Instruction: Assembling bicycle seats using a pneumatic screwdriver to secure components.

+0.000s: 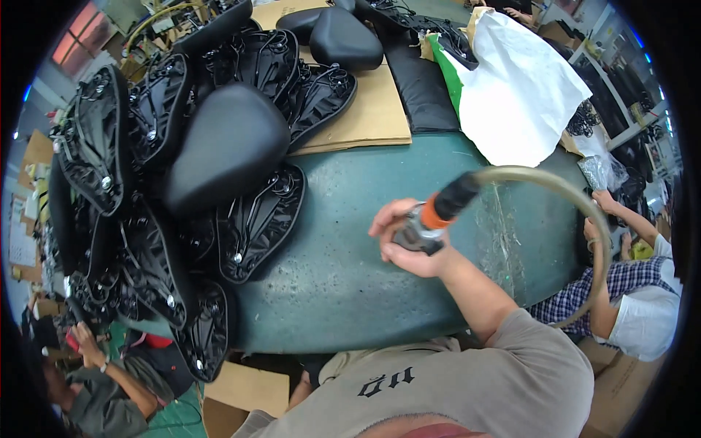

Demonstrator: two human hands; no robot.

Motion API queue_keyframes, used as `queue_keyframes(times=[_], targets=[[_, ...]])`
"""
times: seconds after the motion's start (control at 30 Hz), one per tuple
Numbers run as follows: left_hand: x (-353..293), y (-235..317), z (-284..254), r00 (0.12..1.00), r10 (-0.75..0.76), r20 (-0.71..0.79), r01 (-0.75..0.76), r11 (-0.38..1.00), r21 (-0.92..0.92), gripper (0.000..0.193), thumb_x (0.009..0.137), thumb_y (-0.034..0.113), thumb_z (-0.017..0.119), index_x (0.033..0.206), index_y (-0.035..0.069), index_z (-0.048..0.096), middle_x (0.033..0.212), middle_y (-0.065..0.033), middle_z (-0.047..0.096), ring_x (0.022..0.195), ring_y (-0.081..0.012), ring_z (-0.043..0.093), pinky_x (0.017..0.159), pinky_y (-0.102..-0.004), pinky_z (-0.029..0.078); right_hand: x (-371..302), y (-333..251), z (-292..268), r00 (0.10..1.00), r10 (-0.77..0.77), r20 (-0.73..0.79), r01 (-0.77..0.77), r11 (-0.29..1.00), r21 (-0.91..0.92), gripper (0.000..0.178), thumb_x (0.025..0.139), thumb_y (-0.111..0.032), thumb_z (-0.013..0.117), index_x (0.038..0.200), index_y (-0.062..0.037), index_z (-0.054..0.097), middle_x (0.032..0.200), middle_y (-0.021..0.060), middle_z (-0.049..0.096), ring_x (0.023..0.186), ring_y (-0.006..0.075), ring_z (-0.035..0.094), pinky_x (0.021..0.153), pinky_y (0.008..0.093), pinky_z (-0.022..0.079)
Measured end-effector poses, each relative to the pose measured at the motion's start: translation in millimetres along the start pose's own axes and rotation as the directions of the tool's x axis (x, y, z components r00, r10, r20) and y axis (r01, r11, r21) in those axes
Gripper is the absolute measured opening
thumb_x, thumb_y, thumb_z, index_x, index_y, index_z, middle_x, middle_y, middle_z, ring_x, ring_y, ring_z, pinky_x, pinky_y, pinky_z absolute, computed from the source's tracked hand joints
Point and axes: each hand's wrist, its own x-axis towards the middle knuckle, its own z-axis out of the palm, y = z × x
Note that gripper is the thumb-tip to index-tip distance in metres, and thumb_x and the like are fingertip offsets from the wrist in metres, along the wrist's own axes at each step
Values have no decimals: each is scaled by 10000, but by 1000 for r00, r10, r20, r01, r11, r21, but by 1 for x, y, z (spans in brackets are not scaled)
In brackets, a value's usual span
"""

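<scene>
My right hand (415,247) is wrapped round an air-powered driver (423,228) with a metallic body and an orange collar. Its black upper end joins a thick, beige air hose (573,191) that loops off to the right. Hand and tool are above the green tabletop (350,277), slightly blurred. Of my left arm only a bit of forearm (299,392) shows below the table's front edge, beside a cardboard box; the hand itself is hidden. The nearest bicycle-style saddle to the tool is an upturned black seat (261,223), its metal frame facing up, apart from my hand.
Many black saddles are piled at the left, one smooth seat (230,142) lying top up. Flat cardboard (365,117) and a white sheet (518,87) lie at the back. An open cardboard box (244,387) stands below. Co-workers sit at the right (642,306) and lower left (109,394).
</scene>
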Motion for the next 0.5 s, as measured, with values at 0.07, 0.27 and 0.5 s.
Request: queue_keyframes(times=[0.07, 0.27, 0.5], targets=[[30, 79, 32, 998, 39, -41, -39, 999, -4, 124, 773, -31, 701, 872, -12, 772, 991, -201, 780, 927, -298, 775, 785, -390, 636, -11, 5, -1, 999, -35, 22, 37, 996, -87, 361, 853, 53, 653, 1197, -6, 563, 1062, 161, 671, 723, 185, 683, 620, 331, 566], [-190, 322, -358, 973, -9, 232, 142, 814, -563, 403, 1008, 234, 681, 1320, -17, 635, 956, -103, 782, 812, -175, 773, 684, -298, 605, -18, -5, -64, 967, 88, -238, -7, 947, 323, 433, 892, -13, 620, 1312, -7, 515, 997, 157, 656, 635, 201, 639, 603, 389, 547], [-180, 528, -602, 689, 476, -547, -685, 673, -279, 223, 990, 95, 680, 1184, -8, 645, 894, -87, 735, 782, -162, 720, 689, -294, 574, 22, 65, -119, 881, 319, -349, 23, 709, 705, 413, 916, -57, 627, 1303, -22, 489, 904, 140, 636, 647, 221, 644, 583, 423, 555]])
